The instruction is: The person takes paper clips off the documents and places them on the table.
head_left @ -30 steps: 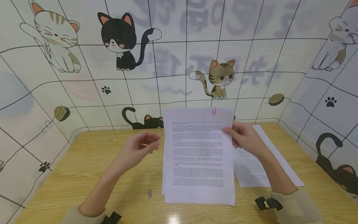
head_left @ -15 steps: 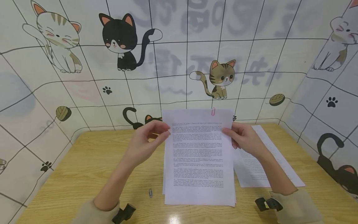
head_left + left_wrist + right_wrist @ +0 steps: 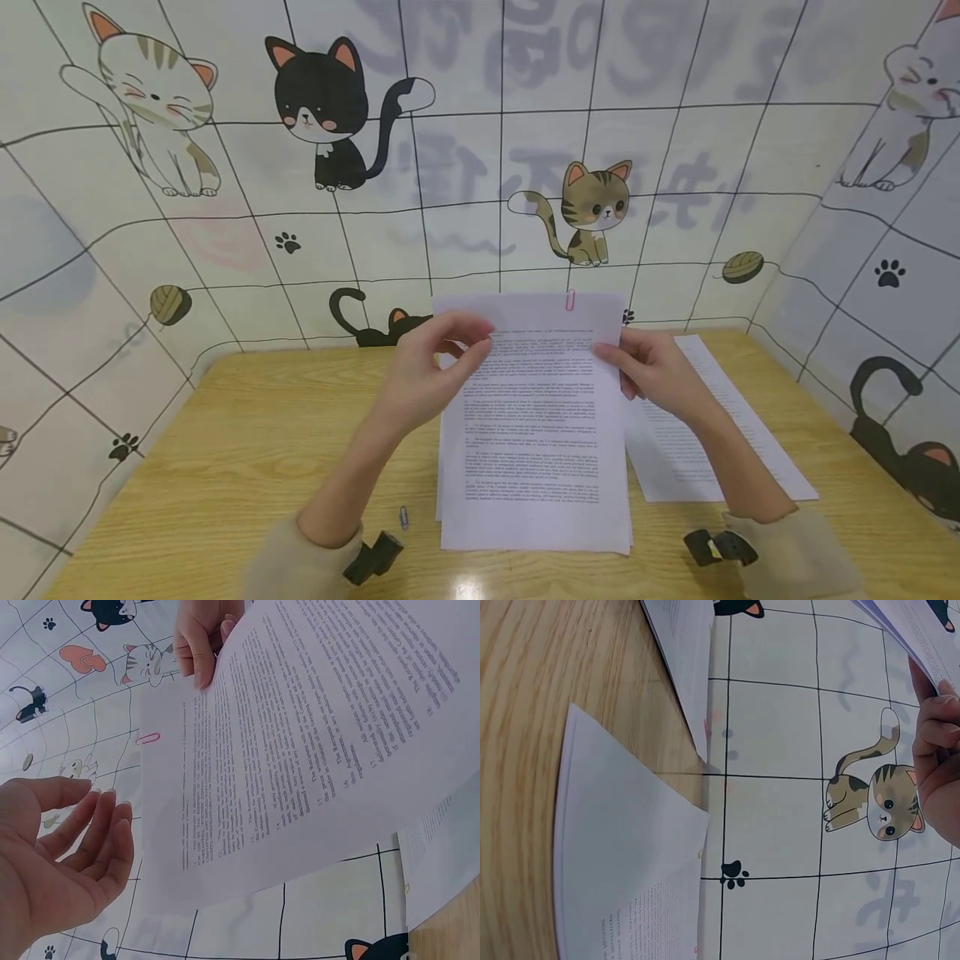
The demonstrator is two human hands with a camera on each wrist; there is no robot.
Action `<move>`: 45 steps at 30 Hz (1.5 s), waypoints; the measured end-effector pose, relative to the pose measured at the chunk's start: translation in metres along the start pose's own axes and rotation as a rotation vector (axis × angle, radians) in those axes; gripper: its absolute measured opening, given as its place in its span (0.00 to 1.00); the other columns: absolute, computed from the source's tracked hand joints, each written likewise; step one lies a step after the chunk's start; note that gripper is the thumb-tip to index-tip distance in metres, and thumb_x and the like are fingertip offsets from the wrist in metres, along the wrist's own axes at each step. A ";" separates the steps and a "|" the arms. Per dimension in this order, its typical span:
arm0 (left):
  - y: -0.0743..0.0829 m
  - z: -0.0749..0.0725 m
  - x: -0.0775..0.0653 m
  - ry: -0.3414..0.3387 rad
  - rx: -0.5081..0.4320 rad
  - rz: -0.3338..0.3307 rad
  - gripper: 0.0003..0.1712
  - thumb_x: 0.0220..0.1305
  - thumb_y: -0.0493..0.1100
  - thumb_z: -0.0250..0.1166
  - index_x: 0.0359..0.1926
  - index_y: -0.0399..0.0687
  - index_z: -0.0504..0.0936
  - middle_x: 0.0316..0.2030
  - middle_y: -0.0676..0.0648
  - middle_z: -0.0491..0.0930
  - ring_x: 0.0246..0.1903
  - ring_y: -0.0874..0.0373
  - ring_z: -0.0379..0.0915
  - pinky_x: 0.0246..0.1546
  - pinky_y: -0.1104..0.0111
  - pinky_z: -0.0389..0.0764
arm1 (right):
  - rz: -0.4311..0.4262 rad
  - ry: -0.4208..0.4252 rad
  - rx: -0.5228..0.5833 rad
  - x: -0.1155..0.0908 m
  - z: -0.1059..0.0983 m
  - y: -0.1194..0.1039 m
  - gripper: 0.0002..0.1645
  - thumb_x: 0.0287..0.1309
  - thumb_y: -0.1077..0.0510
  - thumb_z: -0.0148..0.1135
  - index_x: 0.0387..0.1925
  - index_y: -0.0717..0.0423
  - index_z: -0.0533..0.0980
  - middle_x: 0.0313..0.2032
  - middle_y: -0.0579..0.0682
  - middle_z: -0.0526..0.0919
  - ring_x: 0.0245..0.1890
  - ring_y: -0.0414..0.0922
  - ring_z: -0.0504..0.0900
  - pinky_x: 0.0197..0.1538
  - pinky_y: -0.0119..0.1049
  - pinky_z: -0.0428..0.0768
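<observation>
Right hand (image 3: 654, 369) pinches the right edge of white printed paper sheets (image 3: 534, 442) held up over the central tabletop (image 3: 262, 442); left hand (image 3: 429, 373) hangs empty, loosely curved, before them; one-sided grip could let the sheets fan apart below the pink looped paperclip (image 3: 570, 300).

At the right edge, the right hand (image 3: 939, 761) is gripping printed sheets (image 3: 919, 634); at lower left, a paper stack (image 3: 622, 802) is lying on a wooden table (image 3: 521, 750); a cartoon tabby cat (image 3: 889, 799) is decorating the wall (image 3: 776, 727).
</observation>
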State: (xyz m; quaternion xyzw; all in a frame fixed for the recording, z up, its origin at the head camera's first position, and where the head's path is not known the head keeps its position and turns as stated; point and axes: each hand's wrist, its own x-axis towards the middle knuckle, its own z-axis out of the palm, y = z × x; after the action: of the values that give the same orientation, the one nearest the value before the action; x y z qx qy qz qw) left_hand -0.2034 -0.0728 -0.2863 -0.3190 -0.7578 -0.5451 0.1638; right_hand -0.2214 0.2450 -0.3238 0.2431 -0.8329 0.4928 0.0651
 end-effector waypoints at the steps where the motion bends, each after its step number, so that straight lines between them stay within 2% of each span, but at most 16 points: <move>1: 0.000 0.002 0.002 0.003 -0.002 0.009 0.09 0.66 0.32 0.67 0.46 0.38 0.84 0.38 0.49 0.84 0.37 0.58 0.79 0.40 0.66 0.80 | 0.004 0.001 -0.002 0.000 0.000 0.000 0.16 0.73 0.61 0.57 0.58 0.61 0.77 0.33 0.55 0.85 0.13 0.46 0.68 0.15 0.34 0.64; 7: 0.002 0.016 0.014 0.003 0.002 0.056 0.08 0.66 0.32 0.65 0.46 0.38 0.84 0.39 0.49 0.84 0.37 0.59 0.78 0.41 0.65 0.81 | 0.015 0.004 -0.007 -0.001 0.001 0.000 0.16 0.73 0.61 0.58 0.58 0.61 0.78 0.31 0.54 0.84 0.13 0.46 0.69 0.15 0.34 0.64; 13: 0.002 0.027 0.027 -0.015 0.088 0.128 0.10 0.67 0.33 0.65 0.48 0.38 0.83 0.42 0.47 0.85 0.41 0.59 0.78 0.46 0.66 0.80 | 0.012 0.002 -0.006 -0.001 0.002 0.000 0.16 0.73 0.61 0.58 0.58 0.61 0.77 0.31 0.54 0.84 0.13 0.49 0.69 0.15 0.34 0.64; 18: 0.002 0.033 0.033 -0.005 0.140 0.163 0.10 0.67 0.33 0.65 0.48 0.39 0.83 0.44 0.46 0.84 0.43 0.58 0.77 0.49 0.67 0.78 | 0.005 -0.004 -0.004 0.000 0.002 0.000 0.16 0.73 0.61 0.58 0.57 0.62 0.77 0.30 0.54 0.84 0.13 0.51 0.69 0.15 0.33 0.65; 27: 0.006 0.041 0.047 0.023 0.176 0.169 0.09 0.67 0.34 0.66 0.48 0.41 0.83 0.45 0.48 0.82 0.46 0.58 0.76 0.52 0.70 0.75 | -0.005 -0.012 -0.005 0.000 0.003 0.001 0.15 0.73 0.62 0.57 0.56 0.63 0.77 0.29 0.54 0.83 0.13 0.51 0.70 0.15 0.33 0.66; 37: 0.006 0.047 0.061 -0.026 0.223 0.165 0.11 0.68 0.36 0.66 0.50 0.41 0.83 0.48 0.48 0.80 0.51 0.57 0.75 0.57 0.72 0.72 | -0.012 -0.024 -0.006 0.001 0.003 0.000 0.14 0.73 0.62 0.57 0.56 0.63 0.77 0.26 0.53 0.82 0.12 0.49 0.69 0.14 0.34 0.65; 45: 0.006 0.052 0.069 -0.097 0.235 0.105 0.10 0.71 0.39 0.65 0.50 0.41 0.84 0.47 0.47 0.82 0.50 0.57 0.77 0.56 0.73 0.72 | -0.015 -0.027 -0.010 0.001 0.004 0.000 0.14 0.73 0.62 0.57 0.55 0.63 0.78 0.25 0.52 0.82 0.12 0.47 0.69 0.14 0.33 0.65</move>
State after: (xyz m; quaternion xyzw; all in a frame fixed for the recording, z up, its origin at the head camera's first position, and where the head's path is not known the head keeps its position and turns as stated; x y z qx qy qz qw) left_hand -0.2458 -0.0016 -0.2591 -0.3627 -0.8058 -0.4270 0.1917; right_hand -0.2220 0.2413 -0.3258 0.2557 -0.8342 0.4850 0.0587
